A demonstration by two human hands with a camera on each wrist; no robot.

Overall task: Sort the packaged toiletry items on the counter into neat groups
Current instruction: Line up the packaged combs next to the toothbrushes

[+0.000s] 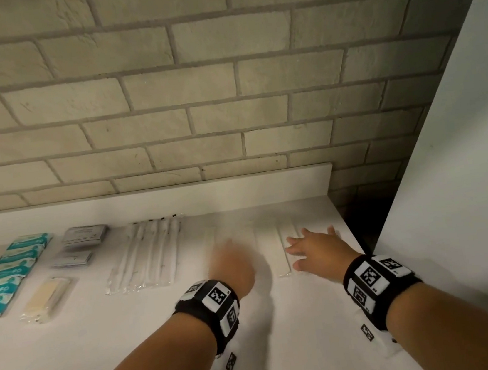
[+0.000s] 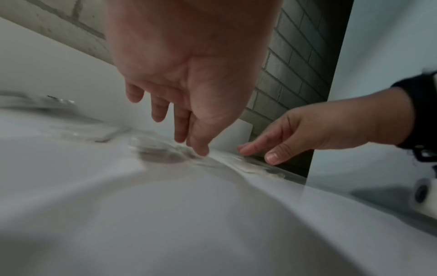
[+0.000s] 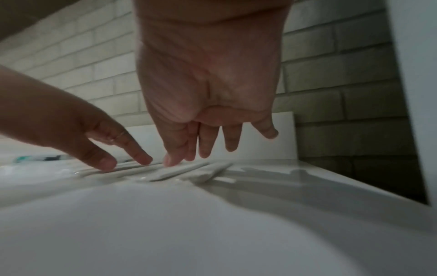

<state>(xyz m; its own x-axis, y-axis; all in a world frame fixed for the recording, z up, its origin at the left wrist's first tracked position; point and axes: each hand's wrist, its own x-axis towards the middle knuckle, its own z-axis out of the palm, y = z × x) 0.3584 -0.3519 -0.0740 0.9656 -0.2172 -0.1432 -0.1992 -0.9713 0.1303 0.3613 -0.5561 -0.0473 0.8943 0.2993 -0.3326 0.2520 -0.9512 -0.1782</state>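
On the white counter (image 1: 108,340), the goods were laid in groups, and all places here are given from the row of long white packets (image 1: 270,243) near the right edge. Far to the left of that row, a column of teal boxes (image 1: 8,275) was seen at the left border of the head view. Nearer to the row, a cream packet (image 1: 47,298) and two piles of grey sachets (image 1: 82,241) were placed, and then a set of clear-wrapped toothbrushes (image 1: 147,255), just left of the row.

The left hand (image 1: 231,266) was held over the left part of the row, blurred in the head view, with fingers straight and spread; nothing was gripped. The right hand (image 1: 318,249) was laid on the right part of the row, fingers wide and flat, nothing pinched.

Behind the row, a low white backsplash (image 1: 176,196) and a brick wall (image 1: 193,83) closed the space. Right of the row, the counter edge was very near, then a dark gap and a white panel (image 1: 463,157). In front of the row, much bare counter was left.
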